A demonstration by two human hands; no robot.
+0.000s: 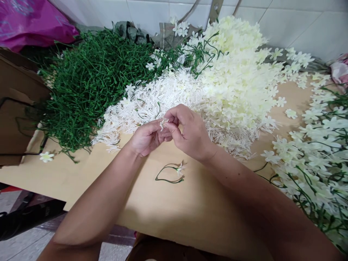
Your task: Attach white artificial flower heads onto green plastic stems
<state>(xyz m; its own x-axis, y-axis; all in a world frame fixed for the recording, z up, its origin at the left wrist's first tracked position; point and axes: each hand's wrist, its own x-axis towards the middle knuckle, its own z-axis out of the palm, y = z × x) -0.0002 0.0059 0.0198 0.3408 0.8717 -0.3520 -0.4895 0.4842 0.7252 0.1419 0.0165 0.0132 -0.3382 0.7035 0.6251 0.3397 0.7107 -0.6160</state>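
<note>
Over the table, my two hands meet at a small white stamen piece (162, 124) of an artificial flower. My right hand (190, 132) pinches it between thumb and forefinger. On the left, the fingers of my left hand (148, 137) are curled in and its fingertips close on the same piece, partly hidden behind my right hand. Below the hands lies a bent green stem (168, 181) with a white stamen (179, 169) at one end. Just beyond them spreads a heap of thin white stamens (165, 92).
A pile of green plastic stems (100, 79) fills the back left, beside a cardboard box (19, 108). Pale yellow-white petals (236, 72) are heaped at back right. Assembled flowers with stems (320, 156) lie along the right. A single petal piece (46, 157) rests at the left edge.
</note>
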